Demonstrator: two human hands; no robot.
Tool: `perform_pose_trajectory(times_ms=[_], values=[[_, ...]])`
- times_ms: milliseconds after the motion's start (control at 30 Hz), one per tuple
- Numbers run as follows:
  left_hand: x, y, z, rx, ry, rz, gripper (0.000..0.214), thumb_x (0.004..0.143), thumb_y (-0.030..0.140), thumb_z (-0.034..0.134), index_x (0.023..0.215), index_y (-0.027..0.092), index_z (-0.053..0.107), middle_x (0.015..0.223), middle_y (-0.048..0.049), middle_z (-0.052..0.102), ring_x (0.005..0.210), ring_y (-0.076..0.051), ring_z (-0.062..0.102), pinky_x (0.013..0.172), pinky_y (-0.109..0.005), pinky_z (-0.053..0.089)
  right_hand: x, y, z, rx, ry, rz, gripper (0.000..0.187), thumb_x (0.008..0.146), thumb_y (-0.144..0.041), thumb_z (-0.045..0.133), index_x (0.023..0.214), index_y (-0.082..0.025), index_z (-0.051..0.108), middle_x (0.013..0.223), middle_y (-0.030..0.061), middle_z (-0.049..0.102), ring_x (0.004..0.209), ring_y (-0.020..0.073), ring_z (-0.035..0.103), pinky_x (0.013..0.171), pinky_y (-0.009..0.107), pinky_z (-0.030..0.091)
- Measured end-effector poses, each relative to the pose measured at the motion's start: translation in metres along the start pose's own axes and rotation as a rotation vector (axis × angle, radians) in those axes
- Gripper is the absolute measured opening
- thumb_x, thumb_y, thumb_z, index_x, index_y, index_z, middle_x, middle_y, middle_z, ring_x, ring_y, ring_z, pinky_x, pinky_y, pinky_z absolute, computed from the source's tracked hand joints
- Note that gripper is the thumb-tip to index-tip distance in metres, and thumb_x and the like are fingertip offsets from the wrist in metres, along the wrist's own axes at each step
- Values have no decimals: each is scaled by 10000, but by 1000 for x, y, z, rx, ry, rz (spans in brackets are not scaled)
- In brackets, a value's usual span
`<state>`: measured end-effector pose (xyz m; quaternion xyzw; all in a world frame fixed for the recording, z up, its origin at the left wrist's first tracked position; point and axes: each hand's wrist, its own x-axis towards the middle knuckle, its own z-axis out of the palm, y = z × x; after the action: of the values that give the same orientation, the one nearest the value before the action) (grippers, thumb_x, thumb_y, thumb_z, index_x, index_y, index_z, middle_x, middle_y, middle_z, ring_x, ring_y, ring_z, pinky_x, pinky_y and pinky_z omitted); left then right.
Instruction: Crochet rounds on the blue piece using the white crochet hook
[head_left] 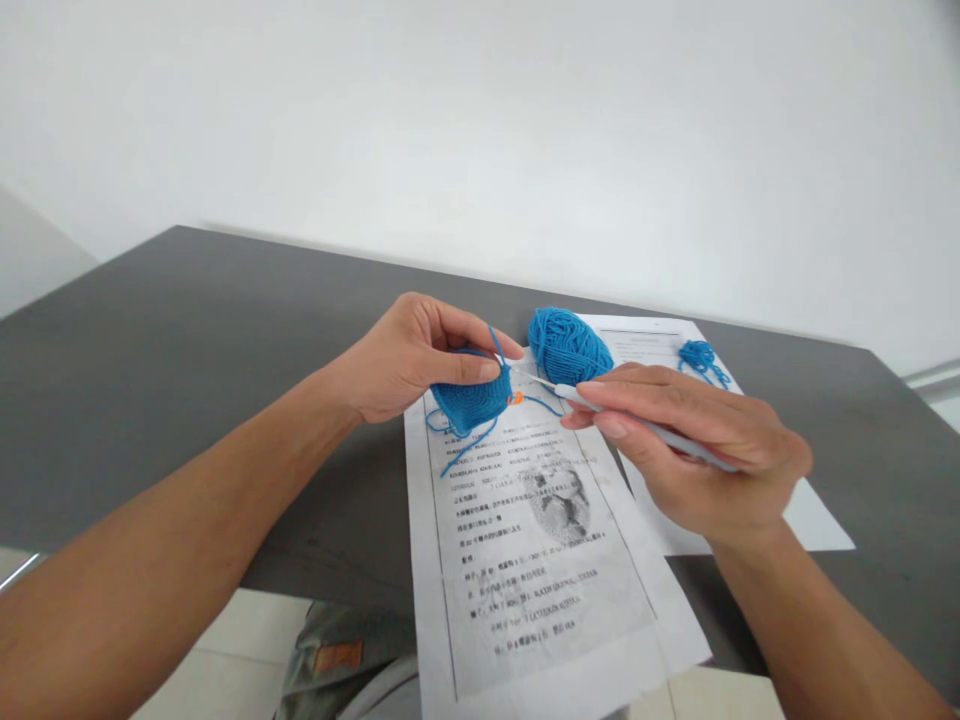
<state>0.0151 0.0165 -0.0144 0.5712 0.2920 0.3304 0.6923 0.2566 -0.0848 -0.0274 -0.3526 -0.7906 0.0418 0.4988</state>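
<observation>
Between the thumb and fingers of my left hand (420,355) is a blue crochet piece (472,402), with a strand of yarn running up by the forefinger. A small orange stitch marker (516,398) sits at the piece's right edge, and loose yarn tails hang below and to the right. My right hand (690,440) is closed around a crochet hook (660,430) with a pale grey handle. The hook's thin metal shaft points left, its tip at the piece's upper right edge. Whether the tip is inside a stitch is too small to tell.
A ball of blue yarn (568,345) rests behind my hands. Under them lies a printed sheet (525,600) that overhangs the front edge of the dark table (262,290). On a second sheet (787,500) at right is a small yarn tangle (697,355). A white wall (480,130) stands behind.
</observation>
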Motion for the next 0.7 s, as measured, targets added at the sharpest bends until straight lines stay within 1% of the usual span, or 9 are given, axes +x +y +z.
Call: perform_pose_trajectory(times_ms=[67,167,333,433,500,567,700], values=[[-1,2,2,-17,4,-13,181,661,47,889,809,151,883,729,-39,824,602,-109,707,576,-166,564,0,-1,2,13,17,16,439,900,-72,814,1271,-307,816,935,31,865,811,210,818,725,361,697],[-1,3,2,-26,7,-39,187,658,38,884,810,147,881,720,-34,820,601,-106,704,569,-161,559,1,0,3,-9,-2,-43,446,894,-42,806,1279,-267,808,964,51,859,835,210,814,744,358,695],[-1,3,-3,28,3,-87,186,702,49,879,876,115,878,752,-62,833,622,-113,725,602,-172,573,3,4,-4,-136,-129,-241,480,888,2,780,1330,-184,767,1036,107,839,908,236,803,787,379,697],[-2,3,-4,53,-2,-128,186,744,55,861,929,77,865,790,-107,846,659,-143,759,653,-215,609,6,3,-9,-185,-206,-297,473,897,9,755,1341,-153,751,1041,130,829,903,243,794,764,386,697],[-1,3,-5,55,-7,-126,173,748,59,854,920,71,863,789,-119,845,673,-164,770,668,-244,620,7,2,-11,-186,-221,-306,480,901,-3,755,1354,-159,743,1033,129,829,887,248,792,737,390,697],[0,1,-6,64,-22,-100,142,737,84,867,879,93,871,776,-109,842,673,-174,769,662,-255,619,8,1,-11,-174,-225,-306,504,903,-13,757,1378,-178,730,1023,121,831,873,250,792,730,399,702],[2,-2,-9,114,-43,-32,100,705,130,900,802,154,887,785,-81,840,669,-159,748,640,-233,605,7,1,-12,-122,-207,-249,566,911,-21,764,1430,-241,705,1030,97,835,872,245,801,756,419,718]])
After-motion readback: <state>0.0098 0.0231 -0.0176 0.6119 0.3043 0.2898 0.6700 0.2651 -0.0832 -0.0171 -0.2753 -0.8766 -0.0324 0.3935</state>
